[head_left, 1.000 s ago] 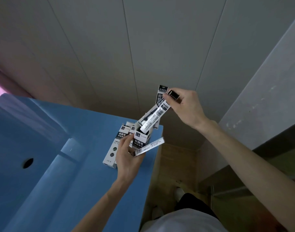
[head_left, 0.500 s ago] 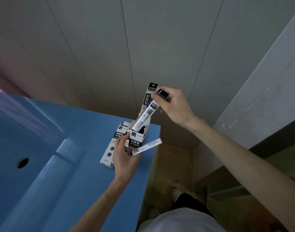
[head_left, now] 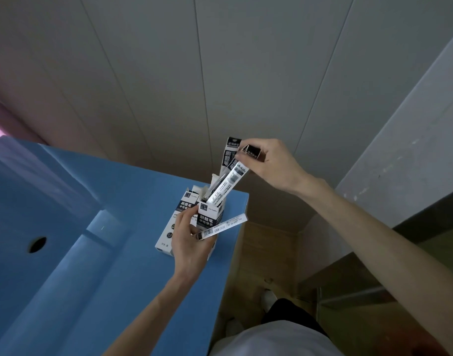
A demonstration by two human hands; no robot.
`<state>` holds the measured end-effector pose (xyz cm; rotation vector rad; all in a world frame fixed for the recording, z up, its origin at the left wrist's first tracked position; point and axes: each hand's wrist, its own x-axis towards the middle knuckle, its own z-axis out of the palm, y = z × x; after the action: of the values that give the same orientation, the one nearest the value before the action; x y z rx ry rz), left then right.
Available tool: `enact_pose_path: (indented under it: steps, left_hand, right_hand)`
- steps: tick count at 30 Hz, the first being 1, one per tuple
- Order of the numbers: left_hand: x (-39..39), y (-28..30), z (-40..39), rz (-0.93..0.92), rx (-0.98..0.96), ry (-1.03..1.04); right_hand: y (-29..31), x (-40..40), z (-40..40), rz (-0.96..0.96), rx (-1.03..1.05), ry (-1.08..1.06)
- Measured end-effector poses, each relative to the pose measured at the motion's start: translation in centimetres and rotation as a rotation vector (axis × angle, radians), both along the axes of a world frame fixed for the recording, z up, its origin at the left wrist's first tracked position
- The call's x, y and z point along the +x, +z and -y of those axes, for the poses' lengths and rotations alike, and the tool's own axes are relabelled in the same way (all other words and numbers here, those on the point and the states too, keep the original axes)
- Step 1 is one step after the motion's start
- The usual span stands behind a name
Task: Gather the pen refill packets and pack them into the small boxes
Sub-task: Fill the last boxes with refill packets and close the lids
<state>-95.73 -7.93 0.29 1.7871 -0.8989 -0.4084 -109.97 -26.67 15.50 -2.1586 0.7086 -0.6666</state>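
Note:
My left hand grips a small open white-and-black box standing on the blue table, and also pinches a thin refill packet that sticks out to the right. My right hand pinches the top ends of several refill packets, whose lower ends are inside the box's open top. A second small box lies flat just left of the held one, partly hidden by my left hand.
The blue table ends at a corner right beside the boxes; wooden floor lies below. A round hole sits in the table at left. A panelled wall rises behind, a grey ledge at right.
My right hand has lowered the packets further, so their lower ends now sit deeper in the open box. My left hand keeps holding the box and the single packet.

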Motion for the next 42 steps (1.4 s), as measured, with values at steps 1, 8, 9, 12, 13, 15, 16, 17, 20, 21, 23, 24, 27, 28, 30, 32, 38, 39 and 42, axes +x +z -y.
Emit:
enact_pose_path:
  steps: [1,8,9,12,13,15,16,17,20,21,23,24,27,28,30,32,38,39,42]
  left_hand:
    - [0.0,0.0,0.0,0.007,0.004,0.003]
    - [0.0,-0.2,0.0,0.063,0.014,-0.048]
    - [-0.1,-0.3,0.1,0.061,0.014,-0.050]
    - [0.0,-0.2,0.3,0.048,0.011,-0.045]
    - [0.0,-0.2,0.4,0.057,0.011,-0.050]
    - [-0.1,-0.2,0.4,0.068,0.003,-0.060]
    - [-0.1,-0.2,0.3,0.074,-0.002,-0.066]
    - [-0.2,-0.2,0.2,0.085,-0.005,-0.073]
    - [-0.4,0.0,0.1,0.118,-0.004,-0.100]
    - [-0.6,0.1,0.1,0.126,-0.009,-0.112]
    - [-0.9,0.4,0.2,0.155,-0.019,-0.143]
    - [-1.1,0.5,0.2,0.168,-0.022,-0.155]
    - [-1.2,0.5,0.3,0.162,-0.020,-0.141]
    - [-1.1,0.4,0.4,0.145,-0.018,-0.132]
    - [-0.9,0.3,0.5,0.131,-0.017,-0.122]
    - [-0.8,0.3,0.5,0.138,-0.027,-0.117]
    - [-1.0,0.5,0.5,0.133,-0.023,-0.103]
    - [-1.0,0.4,0.5,0.141,-0.020,-0.105]
    - [-0.9,0.0,0.5,0.166,-0.016,-0.114]
  right_hand:
    - [0.1,0.1,-0.3,-0.003,-0.007,0.025]
    - [1.7,0.3,-1.0,0.006,-0.052,0.053]
    - [1.7,0.4,-1.3,0.011,-0.020,0.071]
    - [1.3,0.6,-2.1,0.027,0.061,0.109]
    - [1.0,0.6,-2.1,0.028,0.070,0.099]
    - [0.6,0.5,-1.7,0.037,0.109,0.055]
    - [0.5,0.3,-1.5,0.041,0.142,0.032]
    - [0.4,0.1,-1.3,0.041,0.169,0.014]
    - [-0.2,-0.1,-1.4,0.030,0.173,-0.006]
    - [-0.4,0.0,-1.6,0.015,0.148,-0.016]
    - [-0.9,0.2,-1.7,-0.011,0.146,-0.046]
    - [-1.1,0.3,-1.8,-0.004,0.183,-0.063]
    - [-1.4,0.4,-2.3,0.121,0.273,-0.111]
    - [-1.5,0.4,-2.4,0.157,0.278,-0.122]
    - [-2.1,0.3,-2.9,0.187,0.294,-0.123]
    - [-2.9,0.3,-3.3,0.165,0.324,-0.132]
    - [-3.8,0.0,-3.7,0.055,0.184,-0.168]
    - [-3.5,0.1,-3.6,0.078,0.174,-0.181]
    - [-3.6,0.5,-3.5,0.011,0.033,-0.177]
